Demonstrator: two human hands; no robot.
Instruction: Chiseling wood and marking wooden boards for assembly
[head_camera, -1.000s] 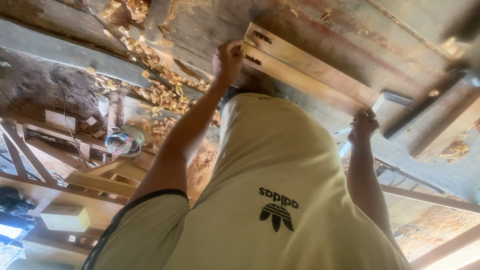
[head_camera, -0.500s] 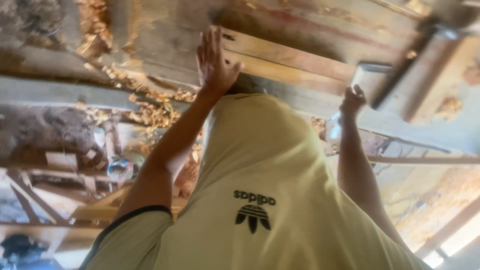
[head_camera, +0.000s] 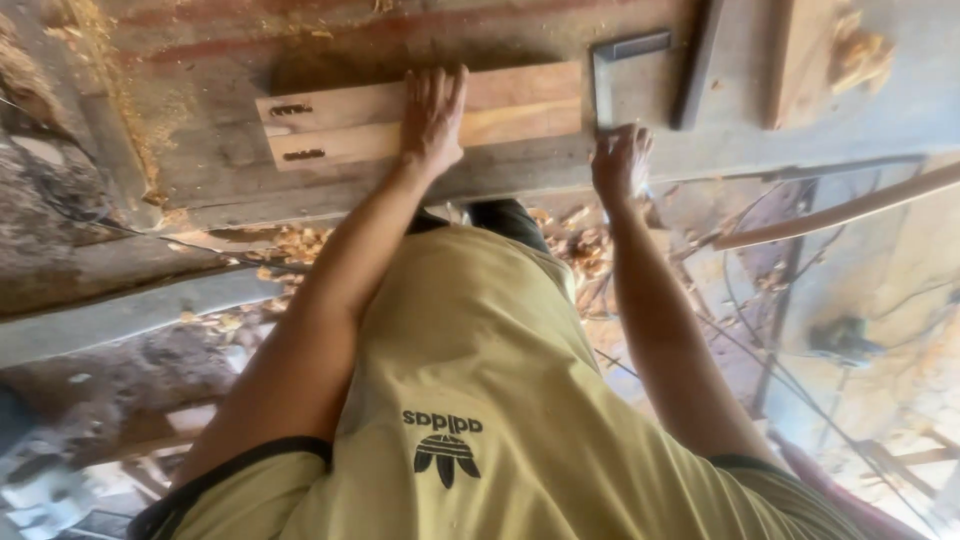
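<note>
The left hand lay flat, palm down, on a pair of pale rectangular wooden boards set side by side on the worn, sawdust-strewn wooden workbench. Its fingers were stretched out and slightly apart, pressing on top of the boards rather than closing around them. The boards sat along the near part of the bench top, running left to right; each had a dark slotted mortise cut near its left end, and the hand rested about midway along their length.

The right hand was over at the near edge of the bench, just to the right of the boards' right end. Its fingers were curled loosely against the bench edge, and I could not tell whether they held anything. Just beyond that hand a grey metal L-shaped bracket lay on the bench, touching the right end of the boards, with a dark narrow wooden strip beside it to the right.

Wood shavings lay on the floor below the bench edge. A yellow short-sleeved shirt filled the near view between the two bare arms.
</note>
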